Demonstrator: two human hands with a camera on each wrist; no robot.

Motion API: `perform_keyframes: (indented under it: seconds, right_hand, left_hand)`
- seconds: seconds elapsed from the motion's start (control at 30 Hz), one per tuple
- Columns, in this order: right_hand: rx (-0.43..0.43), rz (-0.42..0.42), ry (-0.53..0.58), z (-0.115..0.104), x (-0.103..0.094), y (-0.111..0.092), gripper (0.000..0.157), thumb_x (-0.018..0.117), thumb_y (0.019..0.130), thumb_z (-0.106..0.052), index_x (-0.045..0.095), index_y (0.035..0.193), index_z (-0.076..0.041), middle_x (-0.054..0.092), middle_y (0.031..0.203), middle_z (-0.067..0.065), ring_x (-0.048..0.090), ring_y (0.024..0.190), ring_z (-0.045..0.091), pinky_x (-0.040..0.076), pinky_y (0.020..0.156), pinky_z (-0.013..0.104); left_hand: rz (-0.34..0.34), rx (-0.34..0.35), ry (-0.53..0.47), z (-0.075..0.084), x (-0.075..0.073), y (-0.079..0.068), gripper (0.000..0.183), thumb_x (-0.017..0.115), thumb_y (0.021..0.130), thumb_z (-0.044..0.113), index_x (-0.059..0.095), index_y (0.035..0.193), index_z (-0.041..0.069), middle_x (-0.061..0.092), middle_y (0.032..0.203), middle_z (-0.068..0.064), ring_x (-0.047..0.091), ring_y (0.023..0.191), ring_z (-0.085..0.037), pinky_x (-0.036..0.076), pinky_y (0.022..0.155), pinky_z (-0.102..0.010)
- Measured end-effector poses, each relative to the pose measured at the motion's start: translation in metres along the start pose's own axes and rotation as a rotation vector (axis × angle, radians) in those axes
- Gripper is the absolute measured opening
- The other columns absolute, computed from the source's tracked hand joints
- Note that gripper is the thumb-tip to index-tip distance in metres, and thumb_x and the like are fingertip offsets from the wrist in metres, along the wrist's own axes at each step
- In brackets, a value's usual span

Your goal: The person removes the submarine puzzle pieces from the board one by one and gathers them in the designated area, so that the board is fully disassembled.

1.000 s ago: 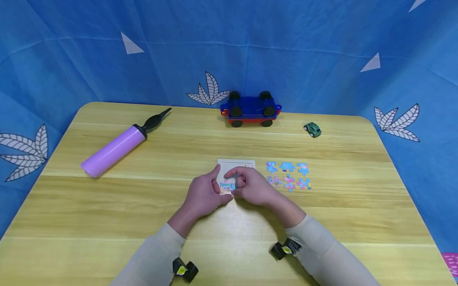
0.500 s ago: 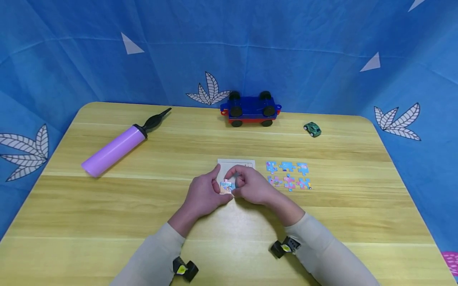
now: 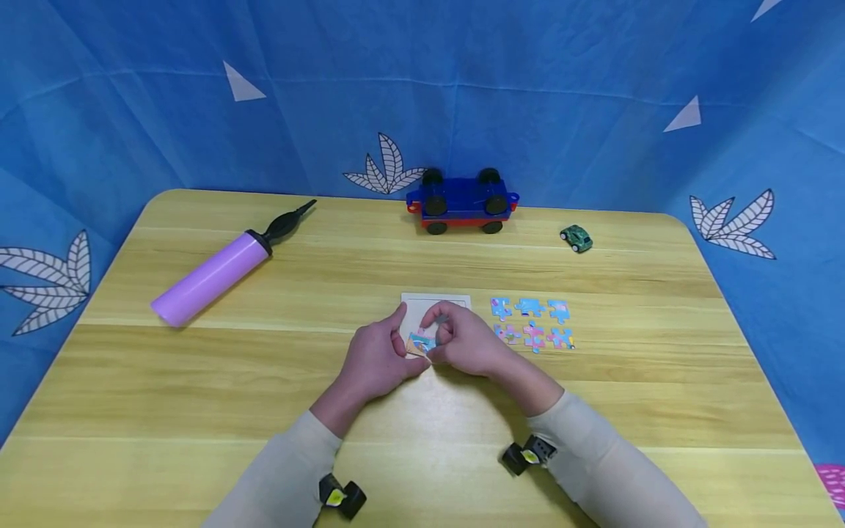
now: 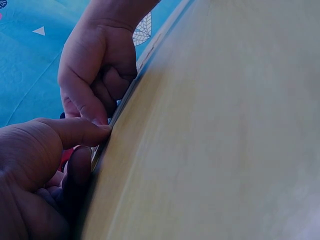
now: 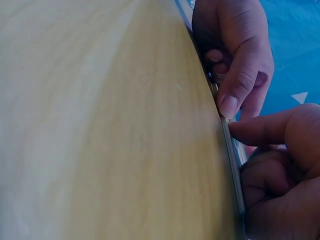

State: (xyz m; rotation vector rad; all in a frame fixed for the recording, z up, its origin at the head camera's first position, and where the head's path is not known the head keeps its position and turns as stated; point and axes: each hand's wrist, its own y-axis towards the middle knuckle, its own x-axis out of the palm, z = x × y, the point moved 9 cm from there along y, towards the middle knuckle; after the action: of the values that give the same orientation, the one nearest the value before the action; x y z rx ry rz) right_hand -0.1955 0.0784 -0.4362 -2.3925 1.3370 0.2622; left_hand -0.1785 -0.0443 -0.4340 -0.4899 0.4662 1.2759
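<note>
A white puzzle board lies mid-table, partly covered by both hands. My left hand grips its near left corner, thumb along the front edge and fingers at the left side. Over that same corner my right hand pinches a blue and tan jigsaw piece, which sits slightly askew. Thumb and index finger of the right hand are bent toward each other. From the left wrist view, the left hand and right hand meet at the board's edge; the piece itself is mostly hidden there.
Several loose jigsaw pieces lie in two rows right of the board. Farther back are an upturned blue and red toy wagon and a small green toy car. A purple hand pump lies at the left on the wooden table.
The jigsaw piece has turned and tilted over the board's near left corner. The right fingers have shifted slightly right and away from me; the left hand has stayed put.
</note>
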Motion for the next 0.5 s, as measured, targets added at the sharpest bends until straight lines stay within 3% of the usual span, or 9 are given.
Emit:
perform_keyframes:
  seconds: [0.27, 0.5]
  right_hand:
    - [-0.019, 0.024, 0.045, 0.0013, -0.0023, -0.0036, 0.038, 0.069, 0.078, 0.012, 0.059, 0.112, -0.001, 0.034, 0.059, -0.003, 0.034, 0.05, 0.013, 0.034, 0.055, 0.025]
    - [-0.03, 0.074, -0.024, -0.0024, -0.0053, -0.0048, 0.03, 0.073, 0.083, 0.003, 0.061, 0.11, -0.004, 0.038, 0.058, -0.003, 0.036, 0.048, 0.012, 0.034, 0.053, 0.026]
  left_hand:
    - [-0.007, -0.012, -0.005, -0.0013, 0.0006, -0.0004, 0.095, 0.09, 0.073, 0.02, 0.04, 0.15, -0.004, 0.052, 0.065, 0.004, 0.046, 0.055, -0.013, 0.043, 0.06, -0.032]
    - [-0.004, -0.002, -0.01, -0.0005, -0.0002, -0.0006, 0.095, 0.089, 0.073, 0.019, 0.04, 0.15, -0.004, 0.053, 0.065, 0.004, 0.046, 0.054, -0.011, 0.044, 0.061, -0.031]
